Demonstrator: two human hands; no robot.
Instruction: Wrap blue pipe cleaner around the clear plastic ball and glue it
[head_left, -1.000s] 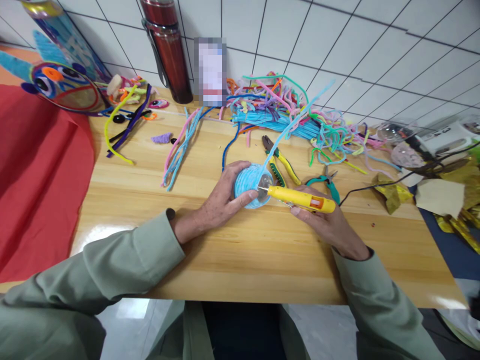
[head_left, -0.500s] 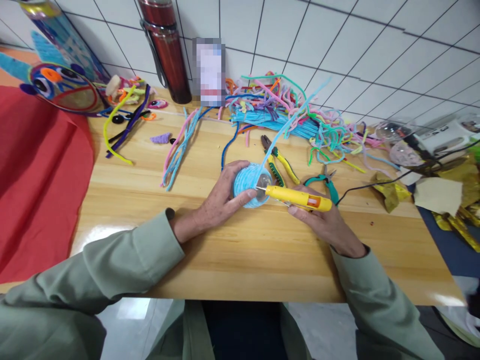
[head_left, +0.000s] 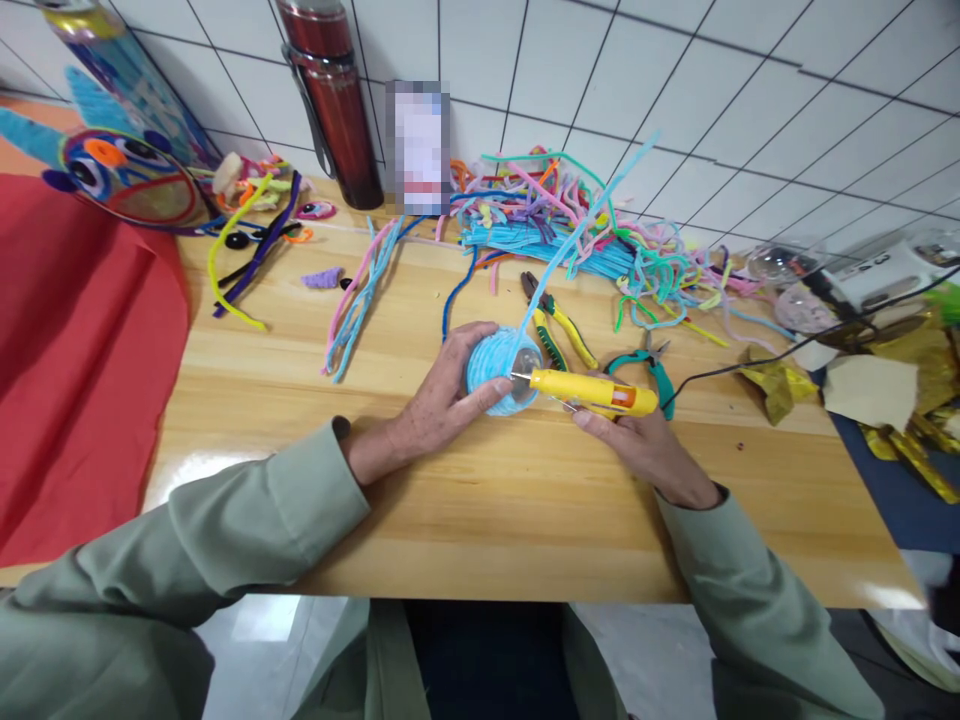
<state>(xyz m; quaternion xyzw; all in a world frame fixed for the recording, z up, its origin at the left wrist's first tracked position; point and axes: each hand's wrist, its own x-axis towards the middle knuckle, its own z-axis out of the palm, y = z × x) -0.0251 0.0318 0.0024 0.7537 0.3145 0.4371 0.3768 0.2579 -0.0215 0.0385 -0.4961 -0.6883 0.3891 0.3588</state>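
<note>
My left hand (head_left: 448,385) is closed around a rounded form wound with light blue pipe cleaner (head_left: 489,362), its grey, shiny end facing right. A loose length of pipe cleaner (head_left: 577,235) sticks up from it to the upper right. In my right hand (head_left: 651,445) I grip a yellow hot glue gun (head_left: 592,392), its nozzle at the grey end beside my left thumb. Whether glue is coming out is too small to tell. Just behind lie yellow-and-green pliers (head_left: 562,325) and teal-handled cutters (head_left: 656,378).
A heap of coloured pipe cleaners (head_left: 555,245) lies along the tiled wall. A red thermos (head_left: 330,110) and a blurred phone (head_left: 418,150) stand behind. Red cloth (head_left: 82,380) covers the left side. A black cord (head_left: 772,357) crosses the right, near gold scraps (head_left: 780,388).
My right hand and the glue gun have shifted very slightly left. My left hand and the wound form stay in place.
</note>
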